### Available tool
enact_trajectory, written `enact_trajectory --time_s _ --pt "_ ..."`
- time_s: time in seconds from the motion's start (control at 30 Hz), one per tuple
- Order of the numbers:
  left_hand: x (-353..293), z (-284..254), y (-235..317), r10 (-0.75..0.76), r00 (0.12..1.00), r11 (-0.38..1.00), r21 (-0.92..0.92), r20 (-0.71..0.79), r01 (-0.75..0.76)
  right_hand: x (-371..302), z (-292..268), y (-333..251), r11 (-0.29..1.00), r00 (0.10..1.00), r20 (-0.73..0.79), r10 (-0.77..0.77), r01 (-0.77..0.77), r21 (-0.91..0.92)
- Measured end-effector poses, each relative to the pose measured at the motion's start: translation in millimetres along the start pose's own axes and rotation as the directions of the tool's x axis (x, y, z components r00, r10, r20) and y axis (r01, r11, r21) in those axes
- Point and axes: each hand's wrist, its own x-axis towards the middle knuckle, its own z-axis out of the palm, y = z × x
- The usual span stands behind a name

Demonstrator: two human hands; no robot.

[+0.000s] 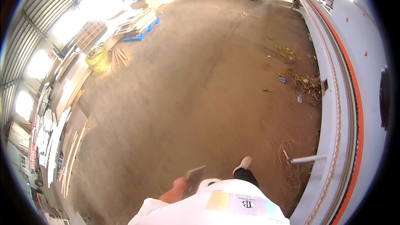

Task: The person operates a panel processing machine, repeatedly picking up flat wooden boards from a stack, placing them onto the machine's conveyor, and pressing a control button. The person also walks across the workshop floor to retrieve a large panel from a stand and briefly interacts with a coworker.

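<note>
My left hand (181, 182) shows at the lower edge, just in front of my white shirt (216, 206). It grips a small flat dark rectangular piece (195, 176), which is tilted upward. I cannot tell what the piece is. My right hand is out of view. One foot in a white shoe (243, 164) is stepping forward on the brown concrete floor (187, 100).
A long white machine with an orange stripe (348, 100) runs along the right, with a metal rod (308, 158) sticking out. Scraps and yellow bits (301, 80) lie beside it. On the left are leaning boards (62, 112), a yellow sack (98, 60) and stacked panels on a blue pallet (141, 26).
</note>
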Motion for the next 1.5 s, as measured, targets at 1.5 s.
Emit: enact_trajectory --time_s 1.5 --pt "794.4 -807.7 1059.9 0.227 0.958 0.955 0.236 -0.177 -0.182 683.3 -747.1 -1132.2 0.275 0.849 0.441 -0.290 -0.367 0.888"
